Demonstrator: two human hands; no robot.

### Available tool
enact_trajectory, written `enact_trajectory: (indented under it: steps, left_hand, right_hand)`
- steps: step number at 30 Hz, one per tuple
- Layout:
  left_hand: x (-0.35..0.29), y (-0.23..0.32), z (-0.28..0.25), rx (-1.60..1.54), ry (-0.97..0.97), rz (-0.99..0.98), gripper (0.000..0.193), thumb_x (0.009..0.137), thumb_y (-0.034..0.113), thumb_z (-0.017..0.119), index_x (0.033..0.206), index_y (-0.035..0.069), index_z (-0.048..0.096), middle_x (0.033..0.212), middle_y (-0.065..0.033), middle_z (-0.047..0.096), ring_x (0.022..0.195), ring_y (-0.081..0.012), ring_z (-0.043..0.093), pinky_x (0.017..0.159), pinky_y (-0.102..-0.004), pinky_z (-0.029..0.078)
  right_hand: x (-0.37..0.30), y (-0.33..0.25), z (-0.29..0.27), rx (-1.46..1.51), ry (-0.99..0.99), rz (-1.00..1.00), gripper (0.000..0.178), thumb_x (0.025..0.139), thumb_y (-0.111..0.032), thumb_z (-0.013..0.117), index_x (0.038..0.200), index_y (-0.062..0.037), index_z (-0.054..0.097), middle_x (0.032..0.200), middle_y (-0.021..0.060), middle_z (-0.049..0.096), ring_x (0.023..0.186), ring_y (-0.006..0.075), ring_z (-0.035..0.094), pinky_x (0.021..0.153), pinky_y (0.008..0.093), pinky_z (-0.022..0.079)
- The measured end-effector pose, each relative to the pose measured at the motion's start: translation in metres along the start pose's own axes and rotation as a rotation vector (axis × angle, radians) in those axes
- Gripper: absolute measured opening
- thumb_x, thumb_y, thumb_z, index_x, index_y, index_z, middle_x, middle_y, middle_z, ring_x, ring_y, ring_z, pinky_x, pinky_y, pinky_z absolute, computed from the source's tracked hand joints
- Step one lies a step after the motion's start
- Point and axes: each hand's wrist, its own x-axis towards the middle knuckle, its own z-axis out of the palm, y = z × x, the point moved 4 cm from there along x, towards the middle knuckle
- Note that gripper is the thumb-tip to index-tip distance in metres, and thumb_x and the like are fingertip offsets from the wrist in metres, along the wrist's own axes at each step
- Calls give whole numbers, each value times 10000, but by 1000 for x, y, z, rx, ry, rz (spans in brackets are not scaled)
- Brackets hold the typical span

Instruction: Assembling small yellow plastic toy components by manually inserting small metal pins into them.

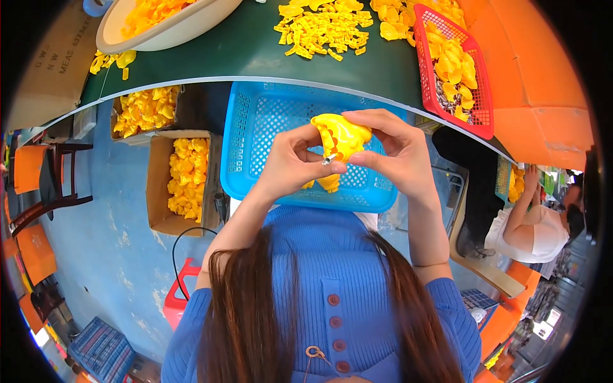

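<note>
Above a blue plastic basket [281, 102], both hands hold a hollow, glossy yellow plastic shell [348, 133] with a scalloped rim and orange marks along it. My left hand [290, 165] pinches its left side, thumb and fingers curled in. By the left thumb tip shows a small silvery metal part [329, 159]; whether it is fixed to the shell I cannot tell. My right hand [402, 150] grips the shell's right side between thumb and fingers. Below the hands, another yellow piece [329, 184] lies in the basket.
On the green table [223, 60] lie a pile of small yellow parts [325, 29], a cream basin [179, 25] and a red basket [482, 96] of yellow shells and metal parts. Cardboard boxes [153, 185] of yellow pieces stand left. A person [530, 230] sits at right.
</note>
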Motion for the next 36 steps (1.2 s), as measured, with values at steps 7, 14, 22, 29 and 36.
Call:
enact_trajectory:
  steps: [7, 14, 22, 29, 36]
  left_hand:
    - [0, 1, -2, 22, 7, -10, 445, 678, 33, 743, 1057, -64, 532, 983, -101, 601, 894, -157, 598, 763, -287, 521]
    - [1, 2, -3, 31, 3, -5, 435, 688, 48, 741, 1058, -54, 537, 987, -87, 602, 904, -143, 591, 767, -276, 517]
    - [2, 5, -4, 32, 4, 8, 437, 692, 56, 740, 1064, -51, 537, 993, -85, 602, 910, -138, 588, 774, -269, 508]
    - [1, 4, -5, 53, 13, 17, 435, 690, 60, 743, 1060, -51, 541, 983, -83, 605, 897, -135, 590, 772, -267, 509]
    - [1, 4, -6, 32, 14, 18, 418, 691, 55, 742, 1046, -51, 548, 978, -84, 607, 895, -136, 590, 776, -272, 510]
  right_hand:
    - [2, -1, 2, -37, 6, -21, 441, 681, -59, 729, 1096, -6, 591, 1071, 109, 571, 1003, 173, 531, 911, 292, 390]
    - [5, -2, 5, -40, 18, 12, 437, 686, -55, 726, 1097, -2, 588, 1077, 109, 572, 1011, 173, 529, 911, 295, 394]
    - [5, -2, 7, 34, 37, 30, 436, 691, -55, 727, 1100, 1, 586, 1090, 108, 571, 1014, 170, 531, 915, 297, 397]
    - [7, -3, 8, -11, 34, 48, 427, 696, -76, 730, 1095, -12, 593, 1081, 103, 577, 1005, 161, 535, 908, 289, 397]
    - [7, -2, 8, -34, 15, 52, 435, 696, -50, 718, 1105, 8, 581, 1061, 104, 572, 996, 166, 536, 902, 290, 400]
